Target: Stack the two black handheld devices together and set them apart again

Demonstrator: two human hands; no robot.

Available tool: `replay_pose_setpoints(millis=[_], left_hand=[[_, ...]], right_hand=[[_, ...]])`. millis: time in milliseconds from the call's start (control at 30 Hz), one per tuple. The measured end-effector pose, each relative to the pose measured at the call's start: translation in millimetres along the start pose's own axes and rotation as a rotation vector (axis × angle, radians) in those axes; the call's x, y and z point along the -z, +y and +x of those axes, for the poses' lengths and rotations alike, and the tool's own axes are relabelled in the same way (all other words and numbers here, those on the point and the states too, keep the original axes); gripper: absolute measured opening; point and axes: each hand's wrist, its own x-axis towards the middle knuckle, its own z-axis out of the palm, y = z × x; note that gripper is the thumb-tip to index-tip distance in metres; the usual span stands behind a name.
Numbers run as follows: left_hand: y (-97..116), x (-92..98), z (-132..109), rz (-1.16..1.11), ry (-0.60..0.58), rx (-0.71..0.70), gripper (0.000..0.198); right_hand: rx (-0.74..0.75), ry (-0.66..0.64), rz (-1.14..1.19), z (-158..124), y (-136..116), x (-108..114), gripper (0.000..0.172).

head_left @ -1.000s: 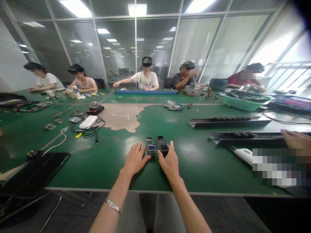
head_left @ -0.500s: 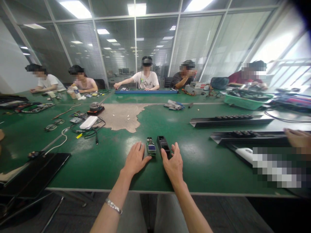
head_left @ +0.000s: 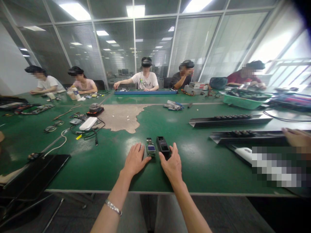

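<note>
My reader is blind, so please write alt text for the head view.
A left hand rests beside a circuit board, and a right hand curves around the near end of a black casing, on a green table. Five people sit opposite.

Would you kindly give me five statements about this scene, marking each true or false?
1. The circuit board lies between the left hand and the black case. True.
2. The bracelet is on the right arm. False: the bracelet is on the left arm.
3. The right hand is nearer the black case than the circuit board. True.
4. The basket is green. True.
5. The gloves are inside the basket. False: the gloves lie on the table.
</note>
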Motion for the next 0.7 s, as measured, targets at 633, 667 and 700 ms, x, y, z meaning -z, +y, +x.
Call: replay_pose_setpoints(millis=[633, 667, 700], left_hand=[[-0.3, -2.0, -0.2, 0.008, 0.009, -0.007, 0.066], [-0.4, -2.0, -0.3, 0.009, 0.009, -0.007, 0.066], [-0.3, -1.8, -0.3, 0.010, 0.009, -0.008, 0.066]], right_hand=[[0.054, 0.002, -0.059, -1.3, -4.1, -1.4, 0.086], [0.063, -0.001, -0.065, -1.3, -4.0, -2.0, 0.084], [0.069, -0.007, -0.069, -1.4, -3.9, -2.5, 0.083]])
